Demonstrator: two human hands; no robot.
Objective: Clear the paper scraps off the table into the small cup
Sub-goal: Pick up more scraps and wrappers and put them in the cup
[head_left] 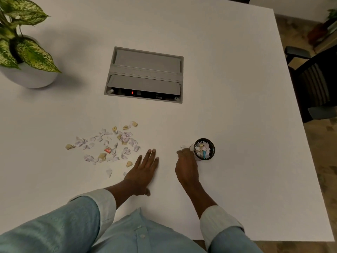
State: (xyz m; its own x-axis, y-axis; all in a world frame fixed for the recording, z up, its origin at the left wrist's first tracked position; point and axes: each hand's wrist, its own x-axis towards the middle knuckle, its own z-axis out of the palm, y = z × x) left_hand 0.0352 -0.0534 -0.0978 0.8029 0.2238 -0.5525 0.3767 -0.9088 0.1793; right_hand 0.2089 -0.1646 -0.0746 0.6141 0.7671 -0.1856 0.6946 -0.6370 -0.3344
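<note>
Several paper scraps (107, 143), white, pale purple, tan and one red, lie scattered on the white table (237, 88) left of centre. A small dark cup (204, 149) stands to the right, filled with scraps. My left hand (144, 172) rests flat on the table, fingers spread, just right of the scatter. My right hand (187, 165) is just left of the cup with its fingers curled; a white scrap (182, 147) shows at its fingertips. Whether the fingers pinch that scrap or touch the cup is unclear.
A grey cable hatch (145, 74) is set into the table's middle, its near flap open. A potted plant (27, 52) stands at the far left. The table's right edge runs close to a dark office chair (315, 83).
</note>
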